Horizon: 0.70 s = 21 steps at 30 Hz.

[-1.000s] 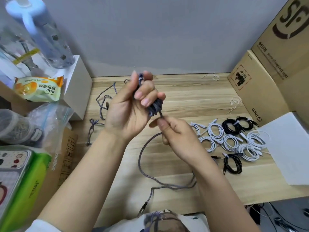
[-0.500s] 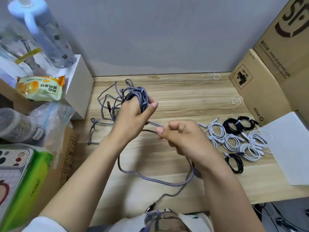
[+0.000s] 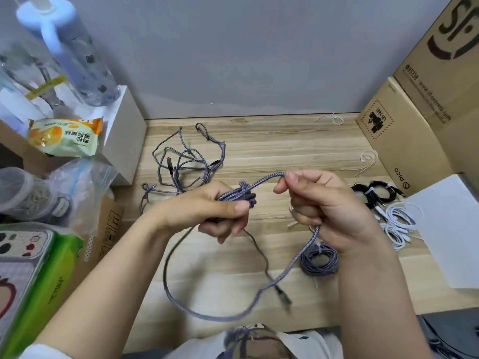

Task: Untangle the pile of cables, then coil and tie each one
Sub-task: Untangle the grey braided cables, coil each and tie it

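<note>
A light wooden desk with plank-like grain fills the middle, its far edge butted against a plain grey wall (a faint stain runs along the wall just above the desk). At the desk's right end stand stacked brown cardboard boxes printed in dark ink, touching the wall. At its left end sits a white box, also against the wall. Light is soft and even, without hard shadows on the desk.

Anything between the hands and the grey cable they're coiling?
Nothing visible. The left hand grips the grey cable's coil, and the right hand pinches its free length; the tangled pile lies behind, apart.
</note>
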{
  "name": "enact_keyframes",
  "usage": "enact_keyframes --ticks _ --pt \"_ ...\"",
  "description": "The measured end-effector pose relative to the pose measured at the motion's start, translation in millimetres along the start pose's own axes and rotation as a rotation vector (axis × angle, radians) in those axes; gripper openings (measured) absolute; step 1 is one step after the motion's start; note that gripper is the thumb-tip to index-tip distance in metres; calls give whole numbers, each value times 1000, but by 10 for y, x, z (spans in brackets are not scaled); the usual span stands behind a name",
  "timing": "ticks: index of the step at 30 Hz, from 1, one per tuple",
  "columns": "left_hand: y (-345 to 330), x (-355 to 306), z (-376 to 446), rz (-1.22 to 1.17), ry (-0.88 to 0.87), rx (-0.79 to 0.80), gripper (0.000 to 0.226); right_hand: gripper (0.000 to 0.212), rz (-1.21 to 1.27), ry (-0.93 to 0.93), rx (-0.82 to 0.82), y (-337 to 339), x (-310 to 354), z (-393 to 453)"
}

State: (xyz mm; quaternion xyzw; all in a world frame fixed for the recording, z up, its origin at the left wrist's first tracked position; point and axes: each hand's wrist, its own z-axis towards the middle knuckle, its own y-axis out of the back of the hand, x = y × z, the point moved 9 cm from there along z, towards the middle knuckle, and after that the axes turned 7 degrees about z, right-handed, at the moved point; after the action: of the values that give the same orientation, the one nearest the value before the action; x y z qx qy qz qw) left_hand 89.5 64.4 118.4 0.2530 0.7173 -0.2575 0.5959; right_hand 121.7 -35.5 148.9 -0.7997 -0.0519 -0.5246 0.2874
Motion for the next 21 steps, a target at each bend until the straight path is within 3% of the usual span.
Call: enact_keyframes --ticks 2,5,9,12,17,19,21 --pt "-177 -105 -38 -207 -66 188 41 14 -173 65 -36 34 47 -1" --pt "-343 -343 -74 -502 -186 416 46 23 -199 77 -17 -12 26 15" --pt "-299 -708 -101 -865 -436 485 39 28 -41 -19 46 -100 -127 59" --pt "-113 -844 -41 -1090 -567 341 32 27 117 -135 100 -205 -323 82" --pt "390 -735 36 -1319 -666 -74 48 32 -108 -181 55 -229 -500 78" --pt "514 -621 71 -1303 -653 -219 50 35 -192 -175 47 -247 -482 73" --pt "604 -468 110 -1149 -573 -461 51 36 -244 -180 53 -290 -467 51"
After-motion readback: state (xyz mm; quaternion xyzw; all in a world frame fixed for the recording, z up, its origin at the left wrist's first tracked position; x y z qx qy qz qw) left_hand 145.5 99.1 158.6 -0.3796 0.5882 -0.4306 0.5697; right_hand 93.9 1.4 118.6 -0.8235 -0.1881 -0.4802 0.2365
